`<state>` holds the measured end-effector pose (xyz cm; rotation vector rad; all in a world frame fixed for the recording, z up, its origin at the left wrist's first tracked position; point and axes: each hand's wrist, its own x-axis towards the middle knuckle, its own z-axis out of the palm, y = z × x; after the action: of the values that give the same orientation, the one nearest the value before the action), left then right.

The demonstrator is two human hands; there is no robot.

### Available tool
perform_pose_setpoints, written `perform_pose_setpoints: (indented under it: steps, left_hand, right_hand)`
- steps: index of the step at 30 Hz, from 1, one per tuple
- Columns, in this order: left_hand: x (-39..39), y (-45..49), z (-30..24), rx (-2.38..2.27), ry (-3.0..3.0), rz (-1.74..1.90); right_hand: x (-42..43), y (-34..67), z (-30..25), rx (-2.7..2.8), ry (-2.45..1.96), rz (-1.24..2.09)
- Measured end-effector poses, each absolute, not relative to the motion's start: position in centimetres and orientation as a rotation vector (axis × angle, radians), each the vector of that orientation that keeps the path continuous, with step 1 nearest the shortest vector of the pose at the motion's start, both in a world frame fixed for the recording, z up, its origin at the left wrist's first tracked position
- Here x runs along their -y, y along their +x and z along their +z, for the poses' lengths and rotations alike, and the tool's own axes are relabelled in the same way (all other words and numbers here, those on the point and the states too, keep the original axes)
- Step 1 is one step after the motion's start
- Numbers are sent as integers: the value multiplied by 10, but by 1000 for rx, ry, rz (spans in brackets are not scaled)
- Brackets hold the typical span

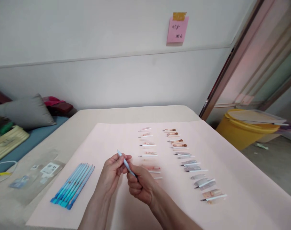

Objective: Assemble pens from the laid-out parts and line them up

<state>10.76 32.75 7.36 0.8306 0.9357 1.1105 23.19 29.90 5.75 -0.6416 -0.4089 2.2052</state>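
Both my hands hold one light blue pen (125, 162) above the pink paper sheet (232, 179). My left hand (113, 172) pinches the pen's upper part with its fingertips. My right hand (139, 185) is closed round the lower end. A row of several assembled blue pens (72, 186) lies to the left on the sheet. To the right lie two columns of small pen parts: white refills with clear and brownish caps (147, 150) and more of the same (193, 167).
The sheet covers a beige table (71, 134). Clear plastic bags (35, 175) lie at the table's left. A grey cushion (25, 111) sits further left. A yellow bin (243, 127) stands at the right. A pink note (177, 29) hangs on the wall.
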Motion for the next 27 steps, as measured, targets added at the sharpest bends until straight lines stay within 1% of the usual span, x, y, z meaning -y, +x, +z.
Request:
perform_pose_setpoints:
  steps: [3,4,5,8,10,15,21,27]
  left_hand:
    - [-328,109,72,-987,877,1165]
    - [-328,109,72,-1007,895,1181]
    - [-328,109,73,-1014,902,1182]
    - [-327,109,78,-969,822,1128]
    - [-326,109,80,-936,756,1106]
    - [-327,110,76,-998,862,1155]
    - [-328,108,75,-957,874,1112]
    - [-328,107,73,-961,836,1143]
  right_hand:
    - [-299,230,57,541,-771,1982]
    - [-300,229,56,562,-785,1957]
    - [-300,229,56,556,-772,1984]
    - [-300,230,54,413,-630,2228]
    - [-301,231,54,344,-577,2304]
    - [-301,230,54,449,-712,2121]
    - [-302,232,52,345,-581,2257]
    - [-302,231,50,252,-681,2176]
